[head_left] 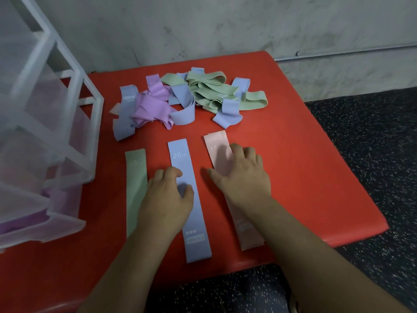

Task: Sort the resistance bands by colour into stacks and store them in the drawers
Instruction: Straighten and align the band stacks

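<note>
Three bands lie flat side by side on the red bench point(304, 177): a green band point(135, 190), a blue band point(190, 211) marked 20 LB, and a pink band point(220, 152). My left hand point(168, 197) rests between the green and blue bands, its fingers loosely curled, thumb on the blue one. My right hand point(241, 175) lies flat on the pink band with its fingers spread. Behind them sits a tangled pile point(180, 100) of blue, purple and green bands. The translucent drawer unit point(40, 136) stands at the left, its lowest drawer point(42, 224) pulled out with purple bands inside.
A grey concrete wall runs behind the bench. Dark speckled floor lies to the right and in front of the bench. The bench's right and front edges are close to the flat bands.
</note>
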